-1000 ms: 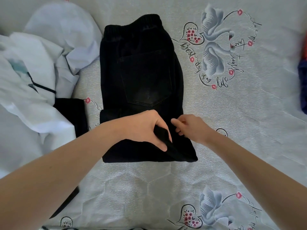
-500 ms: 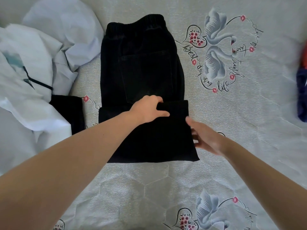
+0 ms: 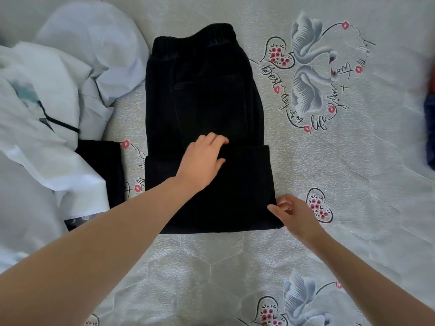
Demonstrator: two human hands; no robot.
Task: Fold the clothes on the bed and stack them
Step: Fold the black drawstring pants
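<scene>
Black trousers (image 3: 207,95) lie flat on the bed sheet (image 3: 353,172), waistband at the far end, with the legs folded up over the lower half. My left hand (image 3: 202,161) rests on the top edge of that folded layer, fingers stretched over the back pocket area. Against the trousers' right edge near the lower corner sits my right hand (image 3: 294,212); its thumb touches the fabric and its fingers are loosely curled on the sheet.
A pile of crumpled white clothes (image 3: 54,109) fills the left side. A dark folded garment (image 3: 101,168) pokes out from under it. A red and blue garment (image 3: 430,118) shows at the right edge. The sheet has swan and heart prints.
The leg section was laid up over the trousers. My left hand slid from the near part to the fold's top edge. My right hand moved out to the right edge, then down toward the corner.
</scene>
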